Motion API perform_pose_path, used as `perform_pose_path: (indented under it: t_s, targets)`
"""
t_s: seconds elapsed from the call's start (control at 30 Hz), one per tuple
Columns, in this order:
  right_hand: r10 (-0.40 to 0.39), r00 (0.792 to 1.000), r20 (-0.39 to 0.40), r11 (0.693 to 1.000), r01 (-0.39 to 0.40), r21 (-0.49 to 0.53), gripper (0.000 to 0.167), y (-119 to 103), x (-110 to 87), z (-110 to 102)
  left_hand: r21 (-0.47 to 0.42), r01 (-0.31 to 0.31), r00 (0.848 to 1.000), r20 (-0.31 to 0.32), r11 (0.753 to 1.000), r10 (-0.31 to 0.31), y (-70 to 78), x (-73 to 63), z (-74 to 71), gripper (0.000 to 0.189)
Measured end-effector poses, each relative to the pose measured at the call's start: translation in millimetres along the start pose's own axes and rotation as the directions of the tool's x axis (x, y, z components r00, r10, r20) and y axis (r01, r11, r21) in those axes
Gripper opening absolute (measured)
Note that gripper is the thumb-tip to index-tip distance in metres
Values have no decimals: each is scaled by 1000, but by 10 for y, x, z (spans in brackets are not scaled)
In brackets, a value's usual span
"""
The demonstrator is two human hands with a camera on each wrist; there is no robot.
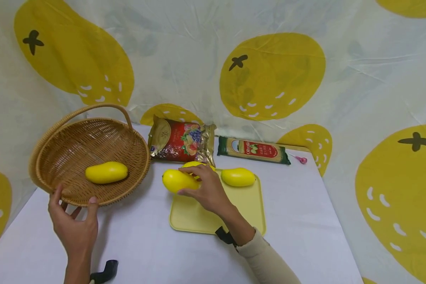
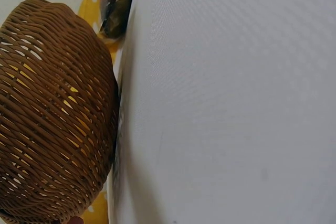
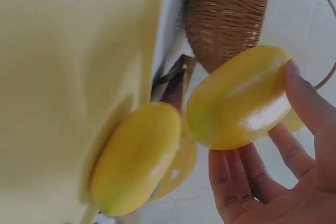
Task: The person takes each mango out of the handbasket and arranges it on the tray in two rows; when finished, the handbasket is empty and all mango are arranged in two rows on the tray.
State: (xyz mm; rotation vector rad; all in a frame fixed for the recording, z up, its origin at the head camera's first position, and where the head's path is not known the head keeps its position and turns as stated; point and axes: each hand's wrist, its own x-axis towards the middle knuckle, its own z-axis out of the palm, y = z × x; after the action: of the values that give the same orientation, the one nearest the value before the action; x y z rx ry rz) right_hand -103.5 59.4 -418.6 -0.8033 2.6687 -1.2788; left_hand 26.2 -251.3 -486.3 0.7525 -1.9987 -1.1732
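My right hand pinches a yellow mango between thumb and fingers, over the left part of a pale yellow tray. In the right wrist view this held mango is up off the tray. On the tray lies another mango at the back right, and a further one is partly hidden behind my right hand. To the left, my left hand grips the near rim of a wicker basket, which tilts toward me. One mango lies inside. The left wrist view shows the basket's woven outside.
Behind the tray stands a red and gold candy bag. Right of it lie a green and tan Olivoila packet and a pink lollipop. A white cloth covers the table, and a fruit-printed curtain hangs behind.
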Motion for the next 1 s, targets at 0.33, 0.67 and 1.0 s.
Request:
perform_pose_path:
  t_s: [0.33,0.67,1.0]
  targets:
    - [147,988,45,983,-141,-114,56,160,-119,-28,14,2,1000,3,1000,-2,2,-5,-4,82]
    - [220,971,92,966,-204,-155,56,295,-193,46,19,-3,1000,5,1000,3,15,-9,3,82]
    - [242,967,80,955,-223,-195,57,300,-198,155,18,-6,1000,8,1000,6,12,-13,5,82]
